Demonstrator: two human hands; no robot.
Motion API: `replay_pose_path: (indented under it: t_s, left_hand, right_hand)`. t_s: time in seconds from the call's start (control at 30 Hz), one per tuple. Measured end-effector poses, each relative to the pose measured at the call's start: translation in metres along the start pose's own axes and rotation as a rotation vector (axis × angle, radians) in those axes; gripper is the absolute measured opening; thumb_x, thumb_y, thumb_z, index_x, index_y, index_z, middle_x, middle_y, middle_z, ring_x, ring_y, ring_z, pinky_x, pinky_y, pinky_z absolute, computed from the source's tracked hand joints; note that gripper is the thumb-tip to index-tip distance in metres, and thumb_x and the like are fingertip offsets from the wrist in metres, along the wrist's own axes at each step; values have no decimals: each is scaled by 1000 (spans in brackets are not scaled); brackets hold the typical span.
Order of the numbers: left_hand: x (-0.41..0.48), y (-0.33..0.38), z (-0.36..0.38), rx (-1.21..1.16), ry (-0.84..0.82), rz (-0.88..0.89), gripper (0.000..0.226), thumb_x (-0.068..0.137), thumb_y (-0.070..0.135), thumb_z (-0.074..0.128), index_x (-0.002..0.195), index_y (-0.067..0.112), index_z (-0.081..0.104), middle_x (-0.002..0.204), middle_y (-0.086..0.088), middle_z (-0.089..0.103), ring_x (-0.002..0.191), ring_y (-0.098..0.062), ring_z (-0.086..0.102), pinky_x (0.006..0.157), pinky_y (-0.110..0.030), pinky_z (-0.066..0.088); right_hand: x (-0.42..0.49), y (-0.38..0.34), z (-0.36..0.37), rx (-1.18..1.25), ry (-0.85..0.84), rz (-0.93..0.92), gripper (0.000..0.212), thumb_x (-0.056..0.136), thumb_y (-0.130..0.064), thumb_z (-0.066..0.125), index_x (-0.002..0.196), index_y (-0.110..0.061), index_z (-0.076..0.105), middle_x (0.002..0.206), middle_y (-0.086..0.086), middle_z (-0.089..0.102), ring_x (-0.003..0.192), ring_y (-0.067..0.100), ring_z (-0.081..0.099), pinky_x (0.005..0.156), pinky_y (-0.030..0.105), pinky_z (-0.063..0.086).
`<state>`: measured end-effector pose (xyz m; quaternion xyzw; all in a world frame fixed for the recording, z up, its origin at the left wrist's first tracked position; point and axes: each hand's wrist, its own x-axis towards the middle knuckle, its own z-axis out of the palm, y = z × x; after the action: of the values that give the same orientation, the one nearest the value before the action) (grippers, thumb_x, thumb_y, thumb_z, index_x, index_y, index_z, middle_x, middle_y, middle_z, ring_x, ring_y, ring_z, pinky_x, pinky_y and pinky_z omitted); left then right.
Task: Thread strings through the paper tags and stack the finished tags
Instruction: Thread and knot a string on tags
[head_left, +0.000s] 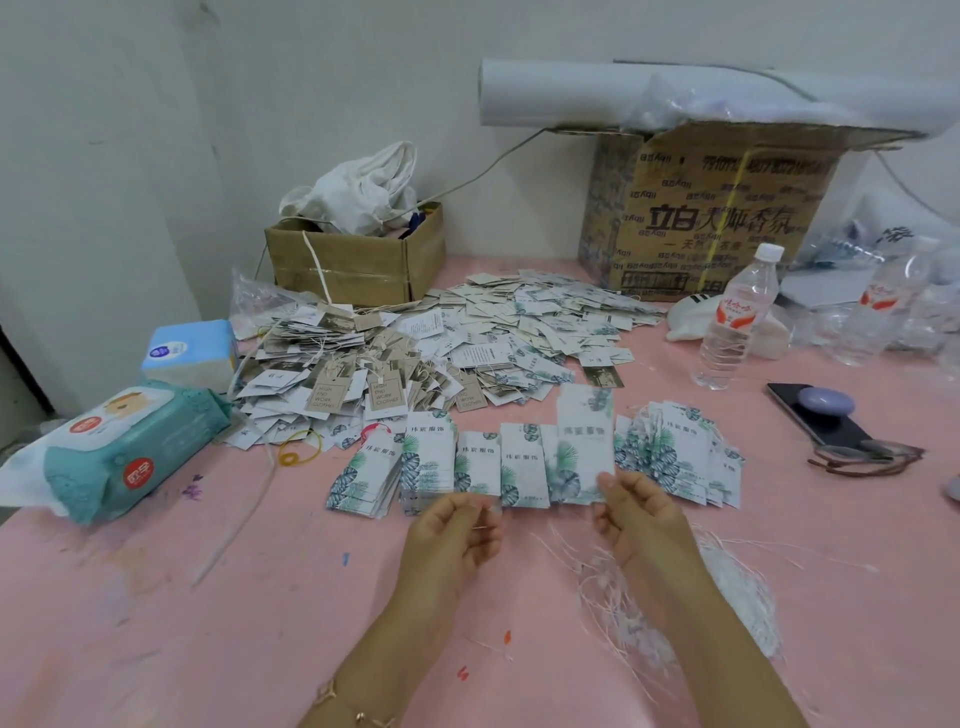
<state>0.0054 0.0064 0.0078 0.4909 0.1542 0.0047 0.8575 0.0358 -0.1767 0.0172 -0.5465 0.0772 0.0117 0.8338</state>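
My right hand (636, 512) pinches the bottom edge of a white paper tag (584, 441) with green leaf print, holding it upright above the table. My left hand (457, 525) pinches a thin white string (485, 519) between thumb and fingers, just left of the tag. A row of leaf-print tag stacks (447, 462) lies in front of my hands, and a fanned pile (675, 457) lies to the right. Loose white strings (618, 587) are heaped under my right forearm. A big heap of mixed tags (441, 343) spreads behind.
On the pink table (208, 597): a wet-wipes pack (119, 452) and tissue pack (189, 353) at left, a small cardboard box (358, 265) and a large box (717, 218) at the back, a water bottle (737, 317), a phone (826, 421) at right, yellow rubber bands (296, 452).
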Motion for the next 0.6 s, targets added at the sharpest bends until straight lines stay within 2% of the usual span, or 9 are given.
replay_pose_path:
  t_s: [0.1, 0.17, 0.23, 0.3, 0.4, 0.47, 0.53, 0.6]
  left_hand:
    - [2, 2, 0, -17, 18, -28, 18, 95, -3, 50, 82, 2, 63, 62, -7, 68, 51, -11, 61, 50, -19, 54]
    - [3, 3, -1, -10, 20, -32, 18, 94, -3, 50, 82, 3, 63, 62, -7, 68, 49, -11, 59, 48, -19, 52]
    - [3, 4, 0, -3, 20, -32, 18, 94, -3, 51, 82, 4, 63, 62, -6, 68, 48, -10, 59, 47, -18, 51]
    - [3, 5, 0, 2, 23, -29, 19, 94, -3, 50, 81, 4, 62, 61, -5, 68, 47, -9, 58, 46, -17, 51]
    - [4, 6, 0, 11, 28, -28, 19, 94, -3, 50, 81, 5, 62, 61, -4, 68, 47, -10, 58, 46, -17, 50]
    - [4, 6, -1, 20, 28, -29, 18, 94, -2, 50, 82, 5, 62, 61, -4, 68, 47, -10, 58, 46, -17, 50]
    - [5, 6, -1, 24, 34, -32, 18, 94, -2, 50, 82, 6, 62, 61, -4, 68, 48, -10, 58, 46, -17, 49]
    - [6, 6, 0, 23, 35, -35, 19, 94, -2, 50, 81, 6, 62, 61, -4, 68, 47, -10, 57, 46, -17, 49]
  right_hand:
    - [13, -17, -25, -88, 202, -80, 6, 88, -14, 66, 89, -10, 62, 70, 2, 59, 58, 10, 53, 57, 18, 51]
    - [25, -27, -40, -135, 327, -116, 12, 89, -13, 66, 97, -5, 63, 73, 6, 58, 57, 12, 51, 60, 21, 53]
    - [38, -36, -51, -150, 401, -140, 17, 90, -11, 64, 103, 0, 61, 75, 9, 57, 58, 13, 51, 56, 18, 55]
    - [52, -44, -57, -143, 456, -155, 23, 91, -10, 63, 109, 3, 59, 80, 12, 58, 62, 12, 53, 48, 10, 49]
    - [67, -49, -61, -175, 508, -141, 29, 91, -20, 65, 112, 1, 61, 85, 7, 64, 69, 12, 60, 52, 13, 48]
    - [71, -50, -65, -264, 518, -140, 35, 93, -28, 63, 118, -4, 60, 100, 7, 65, 81, 18, 66, 62, 20, 49]
    - [72, -49, -72, -439, 547, -166, 42, 95, -31, 58, 126, -2, 56, 113, 9, 64, 92, 25, 67, 83, 33, 50]
    - [66, -48, -73, -598, 562, -248, 38, 97, -27, 53, 127, -4, 56, 121, 12, 64, 90, 28, 69, 91, 40, 49]
